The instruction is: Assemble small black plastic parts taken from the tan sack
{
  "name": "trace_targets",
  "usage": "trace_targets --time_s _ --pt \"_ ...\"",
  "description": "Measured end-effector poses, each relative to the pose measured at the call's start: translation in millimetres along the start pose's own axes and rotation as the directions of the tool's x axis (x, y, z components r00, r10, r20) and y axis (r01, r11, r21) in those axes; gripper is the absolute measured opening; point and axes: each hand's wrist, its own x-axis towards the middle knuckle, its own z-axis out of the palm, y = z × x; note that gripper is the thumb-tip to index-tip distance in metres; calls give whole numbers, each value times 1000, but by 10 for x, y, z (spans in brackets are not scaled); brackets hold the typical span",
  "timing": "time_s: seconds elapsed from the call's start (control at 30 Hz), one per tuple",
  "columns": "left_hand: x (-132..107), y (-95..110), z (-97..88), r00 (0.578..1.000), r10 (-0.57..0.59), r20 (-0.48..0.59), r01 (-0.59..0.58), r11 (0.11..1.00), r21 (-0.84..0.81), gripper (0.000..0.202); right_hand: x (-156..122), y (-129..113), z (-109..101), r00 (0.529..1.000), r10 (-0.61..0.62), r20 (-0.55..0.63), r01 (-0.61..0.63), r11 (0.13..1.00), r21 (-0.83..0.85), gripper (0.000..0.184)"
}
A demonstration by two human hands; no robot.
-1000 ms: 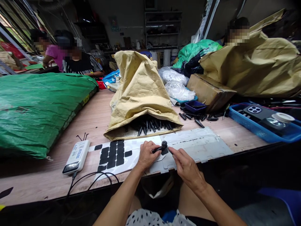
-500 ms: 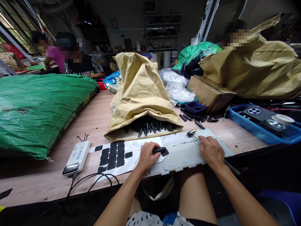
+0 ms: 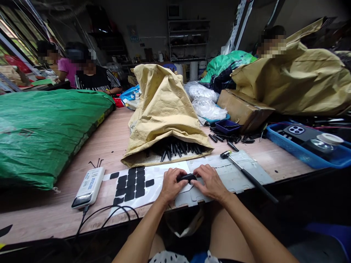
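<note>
My left hand grips one end of a short black tube-like piece at the front of the bench. Its other end is pinched by the fingers of my right hand. Beneath the hands are a white sheet and a flat grey board. On the sheet, left of my hands, black rounded-square stickers stand in rows. A small hammer with a black handle lies across the board, right of my right hand and apart from it.
A tan sack opens toward me with several black pieces inside. Left are a white power bank with cables and a big green sack. A blue basket stands right. Several people sit behind the bench.
My right hand has let go of the hammer, which now rests on the board, and has moved left to take hold of the black piece. My left hand keeps its grip.
</note>
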Motion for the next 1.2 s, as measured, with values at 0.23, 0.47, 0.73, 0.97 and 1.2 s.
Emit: trace_targets --time_s 0.23,0.47,0.73,0.97,1.2 --pt "13 -41 49 1000 16 -12 -15 999 42 19 56 45 117 997 -72 23 72 997 -3 14" --pt "-1 -65 81 1000 20 -13 -19 998 63 17 43 -37 221 996 -77 40 79 995 -62 13" --pt "-14 -63 64 1000 15 -4 -15 1000 22 14 60 -41 241 998 -30 46 26 996 86 14" --pt "-31 20 -24 997 24 75 -26 1000 14 23 44 -47 208 999 -40 4 39 982 186 18" --pt "-20 38 -9 996 22 83 -28 997 68 28 50 -50 226 999 -32 -18 35 979 203 18"
